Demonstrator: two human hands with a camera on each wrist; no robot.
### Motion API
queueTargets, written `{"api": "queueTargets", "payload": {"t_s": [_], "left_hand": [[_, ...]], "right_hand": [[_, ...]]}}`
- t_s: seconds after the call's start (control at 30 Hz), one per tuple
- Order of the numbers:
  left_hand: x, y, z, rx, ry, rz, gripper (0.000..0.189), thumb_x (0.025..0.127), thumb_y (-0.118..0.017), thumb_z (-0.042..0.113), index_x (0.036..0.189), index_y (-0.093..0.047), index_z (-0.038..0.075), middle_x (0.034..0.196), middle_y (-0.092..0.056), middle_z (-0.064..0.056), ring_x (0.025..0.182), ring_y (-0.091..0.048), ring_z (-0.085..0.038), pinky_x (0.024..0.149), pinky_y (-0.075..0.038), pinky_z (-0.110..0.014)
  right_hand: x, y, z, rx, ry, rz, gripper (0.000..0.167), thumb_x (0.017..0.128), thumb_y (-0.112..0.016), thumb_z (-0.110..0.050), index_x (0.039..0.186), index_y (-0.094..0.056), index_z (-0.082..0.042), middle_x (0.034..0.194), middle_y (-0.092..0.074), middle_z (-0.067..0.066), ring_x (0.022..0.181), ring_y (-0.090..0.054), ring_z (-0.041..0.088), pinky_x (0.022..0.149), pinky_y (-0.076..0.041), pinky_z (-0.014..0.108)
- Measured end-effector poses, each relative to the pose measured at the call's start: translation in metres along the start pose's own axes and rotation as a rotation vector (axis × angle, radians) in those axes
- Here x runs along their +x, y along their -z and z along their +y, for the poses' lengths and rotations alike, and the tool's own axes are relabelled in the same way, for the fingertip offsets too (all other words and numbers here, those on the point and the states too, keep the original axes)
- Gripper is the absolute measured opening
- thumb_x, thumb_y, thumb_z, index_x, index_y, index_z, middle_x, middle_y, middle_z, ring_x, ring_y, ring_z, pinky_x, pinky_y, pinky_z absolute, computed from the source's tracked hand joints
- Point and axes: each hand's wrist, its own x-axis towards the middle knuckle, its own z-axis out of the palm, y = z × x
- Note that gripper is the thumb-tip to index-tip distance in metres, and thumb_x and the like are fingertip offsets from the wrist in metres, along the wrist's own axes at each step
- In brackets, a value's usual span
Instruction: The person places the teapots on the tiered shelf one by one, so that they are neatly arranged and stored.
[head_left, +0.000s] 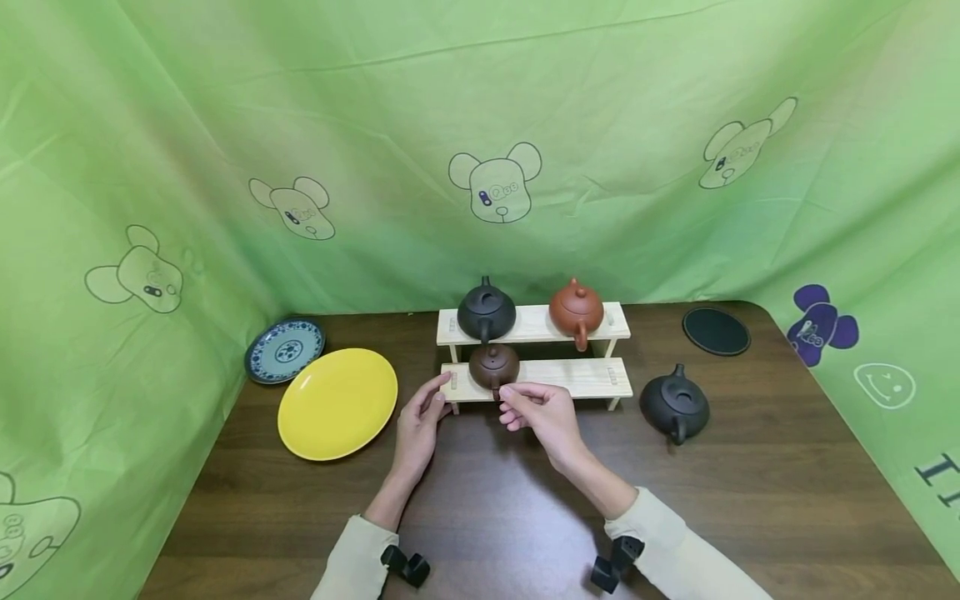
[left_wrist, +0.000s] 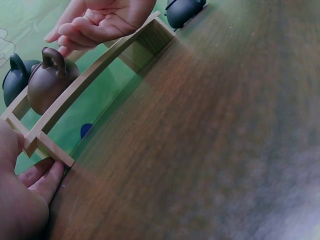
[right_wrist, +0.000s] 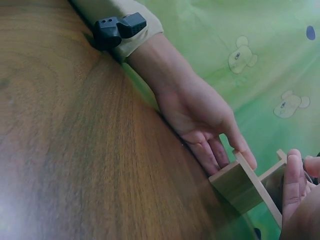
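A small brown teapot (head_left: 493,365) sits upright near the left end of the lower shelf of a two-tier wooden stand (head_left: 573,377). Its handle points toward me. My right hand (head_left: 542,414) is just right of that handle, fingertips close beside it. In the left wrist view, the handle loop shows in front of the loosely bent fingers, with no thumb across it. My left hand (head_left: 417,432) grips the lower shelf's left end, thumb on the board and fingers at the leg. A black teapot (head_left: 486,310) and a reddish-brown teapot (head_left: 577,310) stand on the upper shelf.
Another black teapot (head_left: 675,404) stands on the table right of the stand, with a dark round coaster (head_left: 716,331) behind it. To the left lie a yellow plate (head_left: 337,405) and a blue-patterned plate (head_left: 286,350). A green cloth (head_left: 420,100) hangs around the table.
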Motion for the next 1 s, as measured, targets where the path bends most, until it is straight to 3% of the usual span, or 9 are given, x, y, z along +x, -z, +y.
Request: {"api": "queueTargets", "payload": {"t_s": [0.1,0.27,0.43,0.7,0.77,0.9,1.0], "left_hand": [[0.002,0.002,-0.008,0.004,0.039,0.005,0.034,0.115,-0.062,0.014,0.147,-0.072,0.016,0.154,-0.067,-0.003,0.134,-0.068,-0.015,0.106,-0.062,-0.031],[0.002,0.004,-0.009,0.013,0.030,-0.011,0.034,0.116,-0.062,0.017,0.148,-0.071,0.016,0.156,-0.066,-0.007,0.137,-0.066,-0.020,0.107,-0.061,-0.032],[0.003,0.004,-0.012,0.031,0.040,-0.009,0.033,0.116,-0.063,0.019,0.147,-0.072,0.020,0.155,-0.067,-0.003,0.137,-0.066,-0.019,0.107,-0.061,-0.031],[0.003,0.001,-0.005,0.019,0.084,0.002,0.035,0.116,-0.059,0.011,0.147,-0.073,0.020,0.154,-0.068,0.002,0.137,-0.066,-0.019,0.109,-0.061,-0.033],[0.001,0.000,-0.001,0.024,0.070,0.010,0.035,0.116,-0.059,0.011,0.146,-0.073,0.019,0.152,-0.069,0.002,0.135,-0.067,-0.017,0.108,-0.061,-0.032],[-0.002,-0.003,0.005,0.027,-0.027,0.006,0.033,0.116,-0.060,0.013,0.147,-0.072,0.012,0.151,-0.069,-0.006,0.131,-0.069,-0.016,0.103,-0.064,-0.032],[-0.002,-0.003,0.002,0.021,-0.035,0.007,0.033,0.116,-0.061,0.014,0.147,-0.072,0.011,0.152,-0.069,-0.007,0.131,-0.069,-0.016,0.103,-0.064,-0.032]], "right_hand": [[-0.002,0.004,-0.002,-0.013,0.008,0.001,0.029,0.103,-0.077,0.000,0.121,-0.072,0.022,0.080,-0.078,0.007,0.065,-0.073,0.009,0.061,-0.064,0.021],[-0.008,0.010,-0.007,-0.029,0.014,-0.003,0.031,0.102,-0.078,-0.002,0.121,-0.072,0.022,0.082,-0.079,0.011,0.065,-0.073,0.010,0.062,-0.065,0.022],[-0.018,0.015,-0.012,-0.025,0.021,0.010,0.029,0.102,-0.077,0.001,0.119,-0.072,0.024,0.078,-0.078,0.008,0.064,-0.072,0.010,0.061,-0.064,0.022],[-0.033,0.025,-0.019,-0.054,0.053,0.007,0.027,0.102,-0.076,0.002,0.117,-0.072,0.025,0.077,-0.078,0.007,0.063,-0.072,0.010,0.060,-0.065,0.023],[-0.035,0.029,-0.020,-0.065,0.058,0.007,0.025,0.102,-0.076,0.002,0.116,-0.073,0.023,0.077,-0.078,0.007,0.063,-0.072,0.010,0.060,-0.065,0.024],[-0.041,0.038,-0.021,-0.091,0.071,0.007,0.024,0.103,-0.075,0.002,0.115,-0.073,0.022,0.077,-0.077,0.008,0.063,-0.071,0.010,0.059,-0.065,0.024],[-0.045,0.046,-0.022,-0.113,0.091,0.008,0.027,0.103,-0.074,0.001,0.117,-0.072,0.024,0.077,-0.078,0.007,0.063,-0.070,0.009,0.059,-0.065,0.024]]}}
